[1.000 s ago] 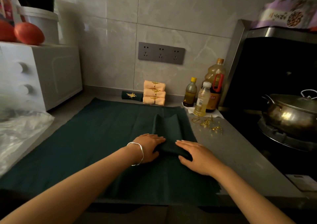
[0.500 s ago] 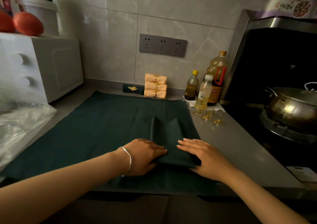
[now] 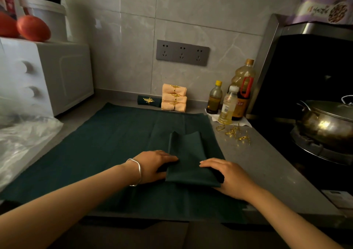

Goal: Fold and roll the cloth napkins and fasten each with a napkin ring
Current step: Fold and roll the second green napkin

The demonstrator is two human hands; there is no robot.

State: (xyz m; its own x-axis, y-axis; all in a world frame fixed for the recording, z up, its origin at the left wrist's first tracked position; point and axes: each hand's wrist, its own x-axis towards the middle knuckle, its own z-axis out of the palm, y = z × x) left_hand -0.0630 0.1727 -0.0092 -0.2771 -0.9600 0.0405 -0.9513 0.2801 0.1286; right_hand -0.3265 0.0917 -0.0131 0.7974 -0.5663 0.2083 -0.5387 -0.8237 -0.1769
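Dark green folded napkin (image 3: 188, 161) lies between my grips: left grip (image 3: 155, 165) spread flat, touching its left edge; right grip (image 3: 229, 176) spread flat, pressing its right edge.

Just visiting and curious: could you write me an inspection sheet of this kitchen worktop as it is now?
Surface: grey counter, with a dark green cloth spread over most of it.
Job's things: folded green napkin under both hands; loose gold rings to its right; three peach rolled napkins stacked by the wall, one green roll beside them, all ringed.
Clutter: three bottles, crumpled clear plastic.
Hands: left hand and right hand lie on the napkin's side edges, fingers straight.
Cables: nothing seen.
Surroundings: lidded pot on the stove at right, white appliance at left, wall sockets.
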